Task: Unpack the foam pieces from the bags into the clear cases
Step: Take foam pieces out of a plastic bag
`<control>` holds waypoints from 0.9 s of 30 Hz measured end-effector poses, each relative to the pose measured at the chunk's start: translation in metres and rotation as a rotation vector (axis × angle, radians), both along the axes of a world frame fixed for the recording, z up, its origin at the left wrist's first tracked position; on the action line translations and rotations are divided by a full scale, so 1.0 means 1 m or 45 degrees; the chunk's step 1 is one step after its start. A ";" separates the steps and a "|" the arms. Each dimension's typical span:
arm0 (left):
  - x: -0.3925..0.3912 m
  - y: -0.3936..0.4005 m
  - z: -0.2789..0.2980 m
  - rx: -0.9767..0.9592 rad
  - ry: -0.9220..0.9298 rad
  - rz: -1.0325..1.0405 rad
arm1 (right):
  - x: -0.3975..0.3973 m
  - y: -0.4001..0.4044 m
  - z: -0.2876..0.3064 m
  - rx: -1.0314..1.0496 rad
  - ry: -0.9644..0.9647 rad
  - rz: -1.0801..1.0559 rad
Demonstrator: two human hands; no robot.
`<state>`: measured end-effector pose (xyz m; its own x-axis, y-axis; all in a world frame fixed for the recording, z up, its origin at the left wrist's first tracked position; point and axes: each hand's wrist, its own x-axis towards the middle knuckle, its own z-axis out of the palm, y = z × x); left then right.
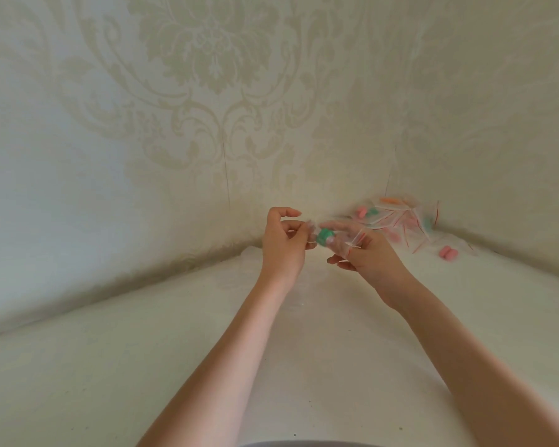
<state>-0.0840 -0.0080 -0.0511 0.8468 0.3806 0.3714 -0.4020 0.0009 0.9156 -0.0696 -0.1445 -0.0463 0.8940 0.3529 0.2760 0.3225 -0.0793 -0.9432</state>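
Observation:
Both my hands are raised above the white table, close to the corner of the wall. Between them is a small clear zip bag point(331, 235) with a red seal line and a green foam piece point(324, 237) inside. My left hand point(283, 245) pinches the bag's left end. My right hand point(368, 258) grips its right end, fingers curled round it. A clear case point(296, 285) lies faintly visible on the table under my wrists.
A heap of more small bags point(400, 221) holding pink, orange and green foam pieces fills the back right corner. A pair of pink foam pieces point(446, 253) lies beside the heap. Patterned wallpaper walls point(207, 91) close in the white table point(142, 366) at back and right.

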 end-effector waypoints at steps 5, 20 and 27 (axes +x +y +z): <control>0.003 0.000 0.001 -0.230 0.031 -0.019 | 0.003 0.001 -0.001 0.033 -0.039 -0.005; 0.002 -0.001 0.000 -0.358 0.154 0.018 | 0.005 0.004 -0.003 -0.254 -0.201 -0.065; 0.000 0.002 -0.007 0.484 -0.078 0.519 | 0.001 0.008 -0.001 -0.202 -0.240 -0.104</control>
<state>-0.0842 -0.0058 -0.0583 0.6319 0.5023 0.5903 -0.3529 -0.4916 0.7961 -0.0686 -0.1363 -0.0471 0.8593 0.3340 0.3874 0.4779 -0.2542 -0.8408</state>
